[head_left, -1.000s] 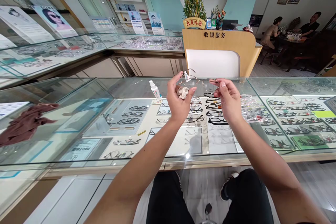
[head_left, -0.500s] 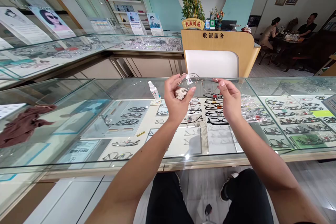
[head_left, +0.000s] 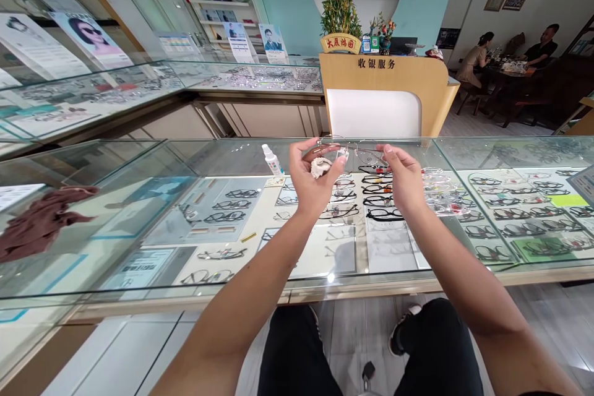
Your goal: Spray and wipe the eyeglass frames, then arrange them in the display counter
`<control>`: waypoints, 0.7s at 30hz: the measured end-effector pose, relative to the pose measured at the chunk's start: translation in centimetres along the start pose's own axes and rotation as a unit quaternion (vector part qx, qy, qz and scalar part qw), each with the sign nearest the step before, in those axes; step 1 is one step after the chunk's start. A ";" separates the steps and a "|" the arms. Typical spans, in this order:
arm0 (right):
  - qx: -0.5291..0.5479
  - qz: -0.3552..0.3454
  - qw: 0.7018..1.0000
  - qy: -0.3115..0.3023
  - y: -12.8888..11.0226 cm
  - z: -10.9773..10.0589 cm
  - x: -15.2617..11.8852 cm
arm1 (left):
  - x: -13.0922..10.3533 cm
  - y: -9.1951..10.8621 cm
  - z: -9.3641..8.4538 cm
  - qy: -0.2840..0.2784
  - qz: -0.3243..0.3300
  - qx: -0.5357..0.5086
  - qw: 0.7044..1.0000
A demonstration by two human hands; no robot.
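Observation:
Above the glass counter, thin-rimmed eyeglasses (head_left: 369,156) are held up between both hands. My left hand (head_left: 312,182) is closed at their left side, with a crumpled whitish cloth (head_left: 320,166) tucked in its palm. A small white tag (head_left: 342,153) shows by the left thumb. My right hand (head_left: 406,179) pinches the right end of the frame between thumb and fingers. Part of the left rim is hard to make out against the fingers and glass. Beneath the hands, rows of spectacle frames (head_left: 384,214) lie inside the display case.
A white spray bottle (head_left: 273,161) stands on the glass counter (head_left: 223,288) left of my hands. A brown cloth (head_left: 49,221) lies at the far left. Beyond the counter are a wooden cashier desk (head_left: 439,96) and two seated people at a table.
The eyeglasses have tipped, so their lenses look flatter. My left fingers have shifted around the left side, and the tag now sits nearer the left thumb. The right hand has moved slightly.

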State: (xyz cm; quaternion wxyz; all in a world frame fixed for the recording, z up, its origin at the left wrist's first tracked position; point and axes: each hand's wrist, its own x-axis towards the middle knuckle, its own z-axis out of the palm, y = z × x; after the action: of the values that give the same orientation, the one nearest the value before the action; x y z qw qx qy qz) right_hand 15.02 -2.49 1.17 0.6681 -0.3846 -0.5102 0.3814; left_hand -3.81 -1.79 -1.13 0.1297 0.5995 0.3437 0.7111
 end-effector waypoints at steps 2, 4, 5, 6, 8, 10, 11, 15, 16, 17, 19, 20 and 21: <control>0.006 0.009 1.000 0.001 0.2 0.0 0.0 | 0.0 -0.1 0.0 -0.001 -0.001 0.003 1.000; 0.007 0.018 1.000 -0.002 0.4 0.0 0.1 | 0.0 -0.3 0.0 0.000 -0.010 -0.001 1.000; 0.006 0.022 1.000 -0.008 0.4 0.0 0.1 | 0.1 -0.3 0.1 0.006 -0.027 -0.012 1.000; 0.004 0.025 1.000 -0.017 0.3 -0.1 0.1 | 0.3 -0.2 0.1 0.014 -0.060 -0.031 0.998; -0.004 0.022 0.999 -0.043 0.0 -0.2 0.1 | 0.9 0.1 0.1 0.031 -0.173 -0.093 0.980; -0.037 -0.007 0.996 -0.079 -0.5 -0.3 -0.1 | 1.6 0.8 0.0 0.016 -0.311 -0.177 0.934; -0.064 -0.033 0.992 -0.101 -0.8 -0.4 -0.2 | 2.0 1.4 0.0 -0.011 -0.372 -0.219 0.902; -0.175 -0.161 0.958 -0.162 -1.6 -0.3 -0.8 | 2.8 3.6 -0.2 -0.137 -0.526 -0.337 0.768; -0.187 -0.186 0.951 -0.164 -1.6 -0.2 -0.9 | 2.8 4.0 -0.2 -0.153 -0.551 -0.349 0.743; -0.191 -0.205 0.946 -0.164 -1.6 -0.2 -0.9 | 2.7 4.3 -0.1 -0.163 -0.571 -0.355 0.722; -0.190 -0.224 0.942 -0.161 -1.5 -0.1 -1.0 | 2.5 4.6 0.0 -0.174 -0.596 -0.365 0.693; -0.188 -0.226 0.942 -0.159 -1.4 -0.1 -1.0 | 2.3 4.5 0.0 -0.177 -0.603 -0.371 0.684; -0.189 -0.225 0.943 -0.157 -1.4 -0.1 -1.1 | 2.2 4.5 0.1 -0.180 -0.607 -0.376 0.677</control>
State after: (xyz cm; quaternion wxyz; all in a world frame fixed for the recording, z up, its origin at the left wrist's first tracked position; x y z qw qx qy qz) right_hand 15.05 -4.03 2.00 0.5633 -0.3141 -0.7444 0.1731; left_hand -3.27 -3.71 3.47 0.8068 0.2763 0.3054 0.4237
